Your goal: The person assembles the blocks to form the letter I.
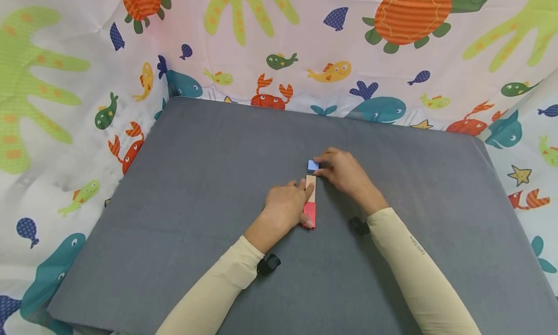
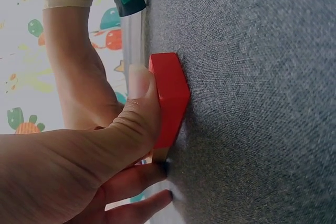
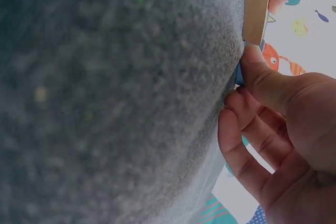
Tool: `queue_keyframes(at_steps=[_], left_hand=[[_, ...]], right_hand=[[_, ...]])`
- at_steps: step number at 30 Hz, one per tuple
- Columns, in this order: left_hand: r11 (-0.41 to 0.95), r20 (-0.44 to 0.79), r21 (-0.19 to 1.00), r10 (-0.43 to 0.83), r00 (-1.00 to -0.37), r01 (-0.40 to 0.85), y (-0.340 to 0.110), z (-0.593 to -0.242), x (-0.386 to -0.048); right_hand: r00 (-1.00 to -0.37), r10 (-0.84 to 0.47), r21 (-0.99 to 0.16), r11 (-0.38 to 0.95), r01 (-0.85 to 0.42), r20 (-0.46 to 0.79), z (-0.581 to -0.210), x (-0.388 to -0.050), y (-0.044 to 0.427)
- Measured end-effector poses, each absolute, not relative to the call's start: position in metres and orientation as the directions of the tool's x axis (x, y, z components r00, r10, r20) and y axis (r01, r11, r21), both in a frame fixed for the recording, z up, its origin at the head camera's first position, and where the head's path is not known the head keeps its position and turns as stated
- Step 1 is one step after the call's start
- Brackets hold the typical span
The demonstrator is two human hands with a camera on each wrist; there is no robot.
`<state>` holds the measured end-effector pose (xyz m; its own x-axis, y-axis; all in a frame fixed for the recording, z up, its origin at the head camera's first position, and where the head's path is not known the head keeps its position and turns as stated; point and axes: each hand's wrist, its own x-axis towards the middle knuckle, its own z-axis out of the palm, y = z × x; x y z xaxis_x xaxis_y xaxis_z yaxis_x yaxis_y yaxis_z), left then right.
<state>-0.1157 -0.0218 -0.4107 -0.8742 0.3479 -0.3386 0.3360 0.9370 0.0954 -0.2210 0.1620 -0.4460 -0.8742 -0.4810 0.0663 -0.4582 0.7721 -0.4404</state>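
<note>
A red block [image 1: 310, 208], a plain wooden block [image 1: 312, 196] and a small blue block [image 1: 312, 166] lie in a line on the grey table. My left hand [image 1: 284, 206] holds the near part of the line: its thumb is against the red block [image 2: 172, 85], while its fingers reach over the wooden one. At the far end my right hand [image 1: 346, 174] pinches the blue block between thumb and fingers. In the right wrist view, the blue block [image 3: 239, 75] is mostly hidden behind the thumb, close to the wooden block's end [image 3: 256, 11].
The grey tabletop [image 1: 196, 156] spreads around both hands. A curtain [image 1: 270, 39] printed with sea animals stands along its back and sides. Dark wrist-worn devices [image 1: 269, 265] sit by the cream sleeves [image 1: 420, 267].
</note>
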Motion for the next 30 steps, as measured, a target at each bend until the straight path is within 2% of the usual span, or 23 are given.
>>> queue_keyframes(at_steps=[21, 30], left_hand=[[0.934, -0.311, 0.151, 0.357, -0.881, 0.325, -0.0182, -0.4111, -0.1177], [0.932, -0.319, 0.174, 0.359, -0.877, 0.318, -0.0206, -0.4132, -0.1212]], right_hand=[[-0.867, -0.489, -0.428, 0.766, -0.479, 0.097, -0.4455, -0.2181, 0.1669], [-0.872, -0.485, -0.461, 0.762, -0.455, 0.059, -0.4502, -0.2225, 0.1692]])
